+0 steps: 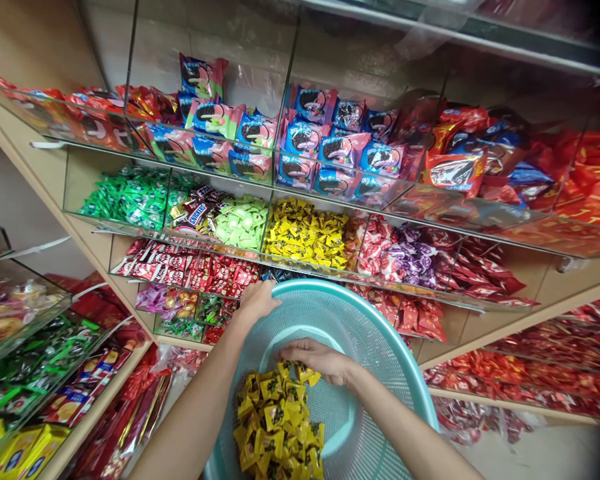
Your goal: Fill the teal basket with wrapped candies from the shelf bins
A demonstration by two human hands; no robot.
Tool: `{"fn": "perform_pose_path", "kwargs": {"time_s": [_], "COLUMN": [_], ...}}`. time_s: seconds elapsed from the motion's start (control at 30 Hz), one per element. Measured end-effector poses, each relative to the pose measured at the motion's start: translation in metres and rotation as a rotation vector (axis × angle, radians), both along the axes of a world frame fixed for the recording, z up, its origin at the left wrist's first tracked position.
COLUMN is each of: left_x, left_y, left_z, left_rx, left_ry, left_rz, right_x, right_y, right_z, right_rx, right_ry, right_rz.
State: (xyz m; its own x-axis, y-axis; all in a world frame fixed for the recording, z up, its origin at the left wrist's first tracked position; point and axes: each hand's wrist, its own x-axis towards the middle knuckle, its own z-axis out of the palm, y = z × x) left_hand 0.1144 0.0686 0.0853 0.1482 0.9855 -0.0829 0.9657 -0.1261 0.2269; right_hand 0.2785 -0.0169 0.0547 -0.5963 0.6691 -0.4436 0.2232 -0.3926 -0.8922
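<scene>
A turquoise mesh basket [375, 307] is tilted in front of the shelves. Its far left rim is in the grip of my left hand [259, 300], whose fingers wrap over the edge. Down inside the basket, my right hand [315, 358] curls over some yellow-wrapped candies [303, 372] at the top of the pile. The loose pile of yellow candies [277, 433] lies along the basket's left side. Straight ahead, a shelf bin holds more yellow candies [307, 233] of the same look.
Clear shelf bins hold green candies [130, 197], pale green candies [243, 223], purple candies [413, 257] and red packets [155, 261]. Blue-and-pink cookie packs [305, 137] fill the shelf above. A wooden side panel [80, 233] and more candy bins stand at the left.
</scene>
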Motion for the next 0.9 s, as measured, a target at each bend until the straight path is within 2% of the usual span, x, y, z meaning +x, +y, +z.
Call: {"fn": "perform_pose_path", "kwargs": {"time_s": [0.23, 0.37, 0.63, 0.8, 0.9], "left_x": [0.000, 0.000, -0.001, -0.003, -0.003], "left_y": [0.000, -0.001, 0.001, 0.002, 0.002], "left_z": [0.000, 0.002, -0.001, -0.003, -0.003], "left_rx": [-0.003, -0.008, 0.016, 0.011, 0.005], "left_ry": [-0.003, -0.003, 0.005, -0.011, -0.012], "left_rz": [0.000, -0.001, -0.023, -0.016, -0.006], "right_x": [0.001, -0.002, -0.022, -0.022, -0.018], "right_y": [0.002, -0.001, -0.012, -0.008, -0.003], "right_z": [-0.007, -0.012, -0.016, -0.004, 0.001], "right_rx": [-0.002, -0.020, 0.086, 0.201, 0.001], "right_ry": [0.027, 0.058, -0.032, -0.001, 0.121], "right_rz": [0.012, -0.027, -0.016, -0.225, -0.284]}}
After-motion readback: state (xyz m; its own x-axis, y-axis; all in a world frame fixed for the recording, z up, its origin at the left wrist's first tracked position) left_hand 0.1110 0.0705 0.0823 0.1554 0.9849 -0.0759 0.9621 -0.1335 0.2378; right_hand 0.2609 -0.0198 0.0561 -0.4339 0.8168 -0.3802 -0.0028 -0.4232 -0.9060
